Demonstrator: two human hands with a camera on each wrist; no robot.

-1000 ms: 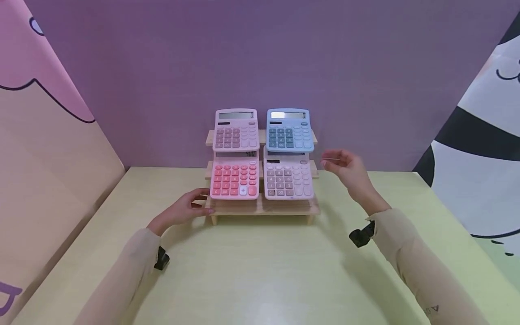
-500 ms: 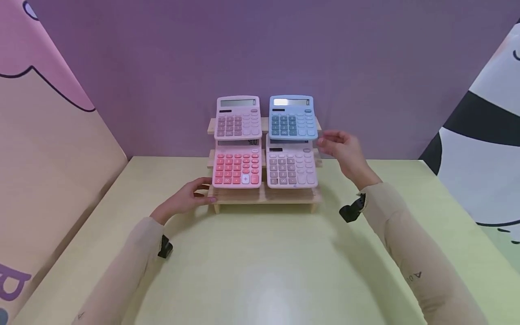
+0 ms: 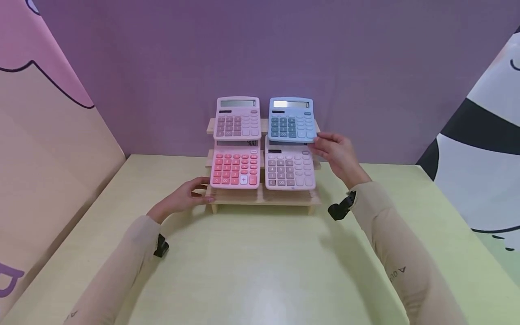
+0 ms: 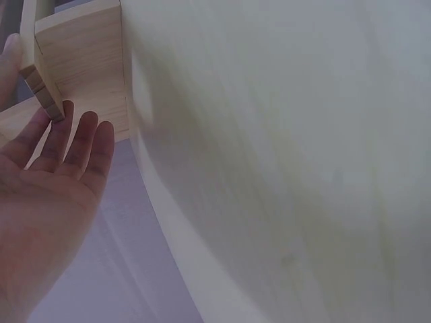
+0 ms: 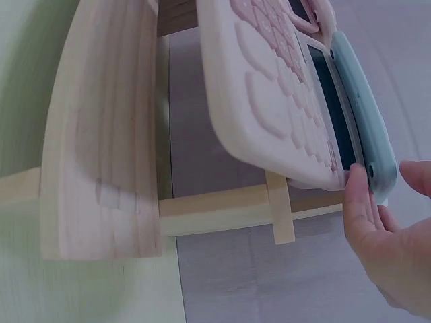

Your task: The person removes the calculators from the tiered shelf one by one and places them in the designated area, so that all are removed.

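A tiered wooden rack (image 3: 235,197) bears two pink calculators on the left, one above the other. On its right side, a blue calculator (image 3: 291,118) stands above a pale pinkish-white one (image 3: 290,168). My left hand (image 3: 183,197) grips the left end of the lowest shelf board (image 4: 42,81), thumb on one face and fingertips against the other. My right hand (image 3: 339,153) pinches the lower right corner of the blue calculator between thumb and fingers. The right wrist view shows that thumb at the blue edge (image 5: 367,114).
The rack stands on a pale yellow-green table (image 3: 260,262), close to a purple back wall (image 3: 365,81). Cartoon-printed panels (image 3: 479,158) border the sides. Several calculators overlap one another in the head view.
My right hand has come in leftward to the blue calculator's corner, and that calculator has shifted slightly downward. My left hand keeps its place at the rack. The head view has tilted a little.
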